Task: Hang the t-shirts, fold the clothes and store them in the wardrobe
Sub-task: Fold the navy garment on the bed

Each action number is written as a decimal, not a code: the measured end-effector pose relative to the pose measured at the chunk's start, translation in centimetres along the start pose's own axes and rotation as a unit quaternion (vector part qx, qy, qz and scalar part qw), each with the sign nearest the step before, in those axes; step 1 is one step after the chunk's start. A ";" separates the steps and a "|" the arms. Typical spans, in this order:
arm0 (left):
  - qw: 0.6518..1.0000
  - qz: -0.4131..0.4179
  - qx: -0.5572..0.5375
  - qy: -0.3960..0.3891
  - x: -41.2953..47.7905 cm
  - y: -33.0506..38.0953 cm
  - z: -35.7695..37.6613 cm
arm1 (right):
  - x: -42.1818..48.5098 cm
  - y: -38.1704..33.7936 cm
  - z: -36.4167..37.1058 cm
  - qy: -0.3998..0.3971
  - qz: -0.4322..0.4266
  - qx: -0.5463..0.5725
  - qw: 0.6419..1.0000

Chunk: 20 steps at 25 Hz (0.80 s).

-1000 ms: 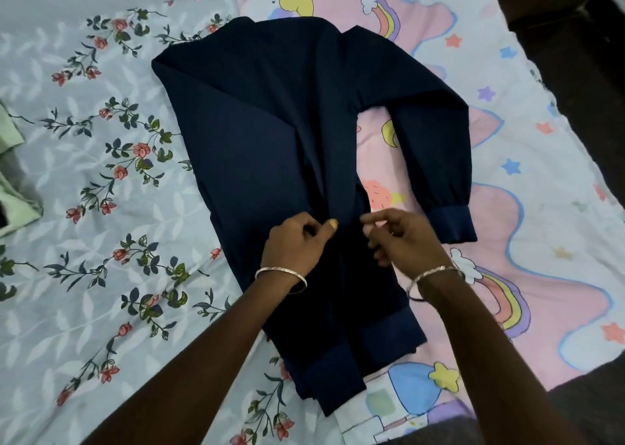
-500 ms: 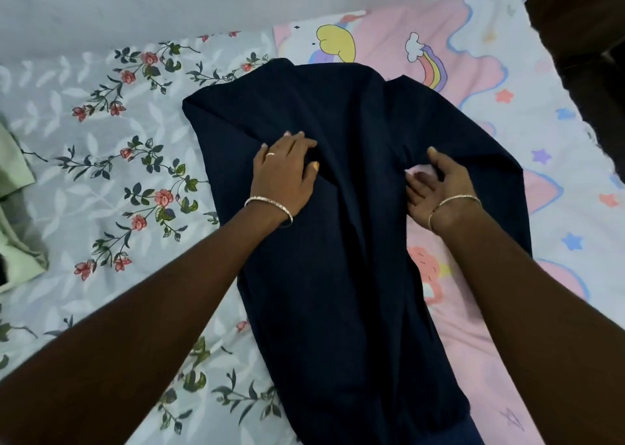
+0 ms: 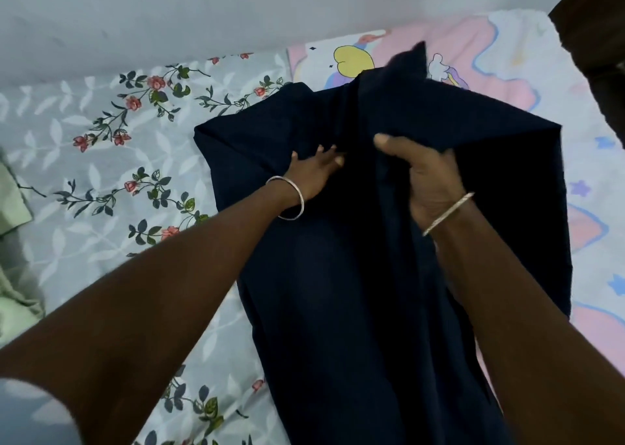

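One navy garment [image 3: 338, 292]; two hands: left hand [image 3: 313, 175] presses, right hand [image 3: 431, 182] grips.

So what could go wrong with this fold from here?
1. The right hand grips a raised flap of the navy garment; if it is laid over at an angle, the fold may land crooked or bunched.
2. The left hand presses flat on one spot near the top only. The lower part lies unheld, so pulling the flap across could drag and wrinkle it.
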<state>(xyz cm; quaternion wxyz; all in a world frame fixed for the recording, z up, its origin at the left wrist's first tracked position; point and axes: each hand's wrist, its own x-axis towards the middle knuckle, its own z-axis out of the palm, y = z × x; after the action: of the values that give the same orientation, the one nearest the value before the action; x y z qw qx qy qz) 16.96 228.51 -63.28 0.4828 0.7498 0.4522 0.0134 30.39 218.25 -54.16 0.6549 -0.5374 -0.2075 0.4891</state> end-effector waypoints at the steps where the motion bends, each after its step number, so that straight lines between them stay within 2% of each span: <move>1: 0.970 -0.035 -0.235 0.050 -0.3 0.5 -1.0 | -0.6 0.5 1.4 -0.022 -0.025 -0.108 0.994; 2: 0.908 -0.065 -0.404 0.093 -0.8 0.3 -2.4 | -1.1 1.3 2.6 -0.060 -0.041 -0.252 0.965; 3: 0.849 -0.085 -0.507 0.121 -1.2 -0.3 -3.9 | -1.4 2.4 3.7 -0.105 -0.047 -0.408 0.906; 4: 0.822 -0.098 -0.545 0.130 -1.3 -1.4 -5.4 | -1.7 3.6 4.6 -0.168 -0.026 -0.528 0.832; 5: 0.809 -0.117 -0.563 0.122 -1.4 -2.2 -7.0 | -1.9 5.0 5.4 -0.234 0.027 -0.603 0.762; 6: 0.814 -0.129 -0.557 0.100 -1.5 -3.0 -8.3 | -2.3 6.2 6.0 -0.293 0.094 -0.636 0.708; 7: 0.832 -0.142 -0.530 0.079 -2.0 -3.5 -9.1 | -2.6 7.5 6.5 -0.332 0.160 -0.635 0.679; 8: 0.861 -0.148 -0.480 0.073 -2.5 -3.6 -9.5 | -3.0 8.6 6.9 -0.349 0.201 -0.624 0.670; 9: 0.885 -0.152 -0.434 0.071 -2.6 -3.6 -9.7 | -3.4 9.7 7.1 -0.351 0.205 -0.622 0.669; 11: 0.924 -0.136 -0.347 0.087 -2.3 -3.1 -9.5 | -4.1 10.9 7.0 -0.308 0.105 -0.683 0.654; 13: 0.960 -0.112 -0.217 0.140 -1.3 -3.2 -8.7 | -5.5 10.5 7.2 -0.246 0.014 -0.734 0.633; 15: 0.960 -0.126 -0.117 0.219 -0.7 -3.3 -7.7 | -7.0 8.9 7.2 -0.256 0.030 -0.722 0.643; 17: 0.934 -0.140 -0.105 0.311 -0.9 -3.0 -6.8 | -8.6 6.7 6.5 -0.281 0.042 -0.667 0.689; 18: 0.919 -0.122 -0.088 0.364 -1.1 -2.7 -6.3 | -9.2 5.2 5.7 -0.266 0.025 -0.627 0.731; 20: 0.895 -0.048 -0.013 0.443 -2.0 -2.3 -5.3 | -9.6 2.4 3.2 -0.151 -0.044 -0.535 0.830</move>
<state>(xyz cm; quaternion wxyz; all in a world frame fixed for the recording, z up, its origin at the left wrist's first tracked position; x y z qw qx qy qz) 11.83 231.17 -61.31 0.2425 0.6372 0.6544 0.3270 22.66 211.48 -52.80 0.2468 -0.7136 -0.5562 0.3471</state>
